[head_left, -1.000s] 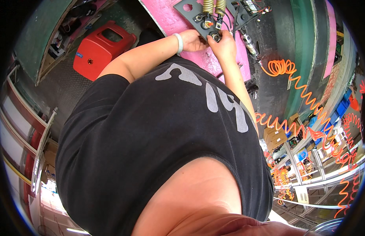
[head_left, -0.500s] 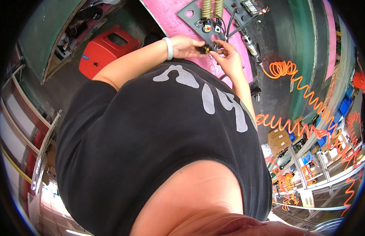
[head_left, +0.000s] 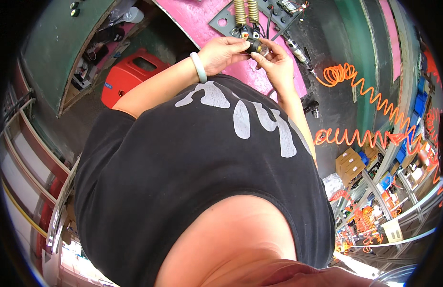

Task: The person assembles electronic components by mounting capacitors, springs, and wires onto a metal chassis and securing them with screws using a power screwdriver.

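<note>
Close above the pink work surface (head_left: pixel 185 16), both hands meet at a small black cylindrical part with a yellowish band (head_left: pixel 253 46). My left hand (head_left: pixel 224 53) pinches its black side between thumb and fingers. My right hand (head_left: pixel 280 62) is closed on a round clear or metallic piece (head_left: pixel 264 50) at the other end; fingers partly cover it, so its kind is unclear. The two pieces touch or sit together. Just beyond the hands lies a dark grey metal plate (head_left: pixel 229 13) carrying two gold coil springs (head_left: pixel 240 13).
A silver air tool (head_left: pixel 298 52) lies right of the plate, joined to an orange coiled hose (head_left: pixel 340 74). A dark fitting (head_left: pixel 312 108) rests beside my right forearm. A red plastic housing (head_left: pixel 135 76) stands at the left, near a green-topped bench (head_left: pixel 49 52).
The black part and the round piece, held apart before, have come together between my hands. Both hands have moved slightly up in view, nearer the springs.
</note>
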The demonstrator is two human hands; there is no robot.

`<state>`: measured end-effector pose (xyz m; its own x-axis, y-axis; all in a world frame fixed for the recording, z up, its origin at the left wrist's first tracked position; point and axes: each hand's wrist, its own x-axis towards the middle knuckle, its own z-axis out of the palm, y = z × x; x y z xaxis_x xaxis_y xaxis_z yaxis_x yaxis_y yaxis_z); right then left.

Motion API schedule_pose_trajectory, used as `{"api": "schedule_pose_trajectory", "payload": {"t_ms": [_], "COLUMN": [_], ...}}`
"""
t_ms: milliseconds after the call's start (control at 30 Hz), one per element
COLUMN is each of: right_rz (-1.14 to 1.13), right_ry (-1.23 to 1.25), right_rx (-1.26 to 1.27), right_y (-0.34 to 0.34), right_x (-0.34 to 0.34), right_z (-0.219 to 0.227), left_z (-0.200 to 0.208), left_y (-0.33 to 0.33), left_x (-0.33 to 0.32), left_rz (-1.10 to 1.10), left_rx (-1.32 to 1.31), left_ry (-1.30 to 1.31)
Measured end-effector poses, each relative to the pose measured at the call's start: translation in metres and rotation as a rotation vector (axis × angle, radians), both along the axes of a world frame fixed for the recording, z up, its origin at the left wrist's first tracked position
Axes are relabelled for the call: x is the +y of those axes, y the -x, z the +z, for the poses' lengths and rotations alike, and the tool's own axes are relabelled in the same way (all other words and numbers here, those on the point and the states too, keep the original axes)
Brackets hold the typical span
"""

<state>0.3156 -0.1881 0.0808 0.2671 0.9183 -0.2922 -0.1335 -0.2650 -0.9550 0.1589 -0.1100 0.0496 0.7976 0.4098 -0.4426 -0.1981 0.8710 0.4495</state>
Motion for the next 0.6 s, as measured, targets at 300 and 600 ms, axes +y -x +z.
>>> {"api": "schedule_pose_trajectory", "payload": {"t_ms": [300,600], "right_rz": [0.028,0.056], "right_ry": [0.201,0.046], "right_rx": [-0.298,-0.739], "right_y": [0.014,0.03], "right_x": [-0.003,-0.01], "right_z": [0.025,0.011], "left_z": [0.014,0.008], "left_y": [0.002,0.011], "left_x": [-0.005,-0.001], "left_rz": [0.007,0.002], "left_rx": [0.057,0.077], "left_ry": [-0.215,-0.12]}}
